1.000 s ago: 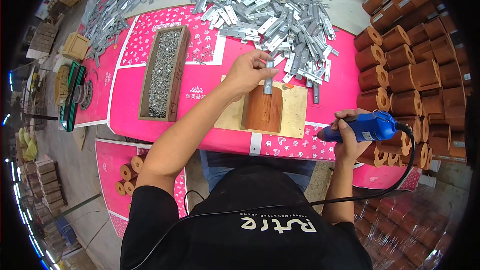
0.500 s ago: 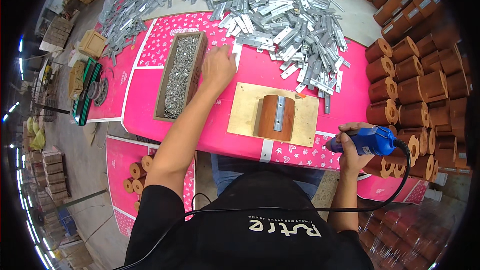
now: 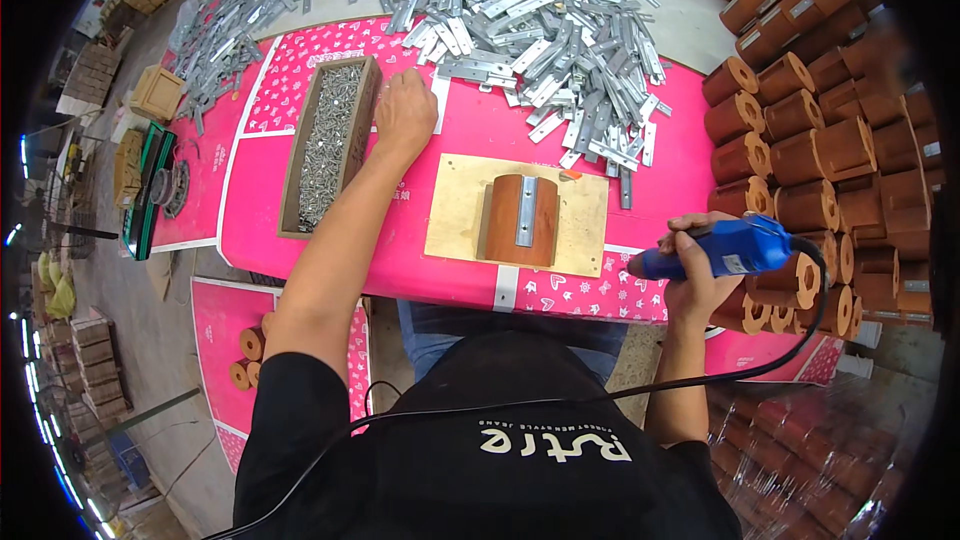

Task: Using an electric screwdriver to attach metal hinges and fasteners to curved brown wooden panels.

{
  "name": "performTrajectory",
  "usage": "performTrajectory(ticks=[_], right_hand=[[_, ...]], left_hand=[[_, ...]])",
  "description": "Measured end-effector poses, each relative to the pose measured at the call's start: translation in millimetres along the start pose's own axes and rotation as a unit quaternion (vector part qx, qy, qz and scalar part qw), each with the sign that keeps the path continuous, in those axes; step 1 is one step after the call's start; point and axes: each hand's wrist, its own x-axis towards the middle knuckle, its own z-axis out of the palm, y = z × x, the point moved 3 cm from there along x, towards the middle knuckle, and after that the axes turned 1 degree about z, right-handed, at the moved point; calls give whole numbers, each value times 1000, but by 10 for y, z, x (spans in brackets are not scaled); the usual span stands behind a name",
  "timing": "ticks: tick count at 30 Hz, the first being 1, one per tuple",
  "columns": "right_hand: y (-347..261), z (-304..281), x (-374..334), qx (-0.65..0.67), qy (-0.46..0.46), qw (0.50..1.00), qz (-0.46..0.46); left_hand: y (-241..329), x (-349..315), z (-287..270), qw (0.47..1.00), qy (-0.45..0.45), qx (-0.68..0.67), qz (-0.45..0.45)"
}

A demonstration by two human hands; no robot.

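My right hand (image 3: pixel 697 275) is wrapped round a blue electric screwdriver (image 3: pixel 745 246), held level off the table's front edge with its tip to the left. A black cord runs from it across my body. My left hand (image 3: pixel 407 112) is on the pink table just right of a wooden box (image 3: pixel 291 202) full of small screws (image 3: pixel 330 140). Its fingers are curled under, and whatever they hold is hidden. Between my hands a curved reddish-brown wooden block (image 3: pixel 505 220) sits on a yellowish board (image 3: pixel 455 210). A metal strip (image 3: pixel 526 212) with holes lies along the top of the block.
Loose metal strips (image 3: pixel 560 50) form a large heap at the table's back. Brown wooden cylinders (image 3: pixel 740 160) are stacked high along the right. More round pieces (image 3: pixel 252 343) lie on a lower pink surface at left. A green-edged black object (image 3: pixel 150 190) stands beyond the table's left end.
The whole view has shifted, so the table's things appear further left. My left hand has slid slightly forward along the box. The screwdriver stays in my right hand, moved slightly forward.
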Motion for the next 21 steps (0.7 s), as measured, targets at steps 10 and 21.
performTrajectory(ticks=[10, 21], right_hand=[[-503, 198, 571, 329, -201, 921, -47], [-378, 1138, 594, 352, -276, 891, 72]], left_hand=[[1179, -1243, -1095, 809, -94, -580, 32], [781, -1469, -1500, 840, -62, -538, 17]])
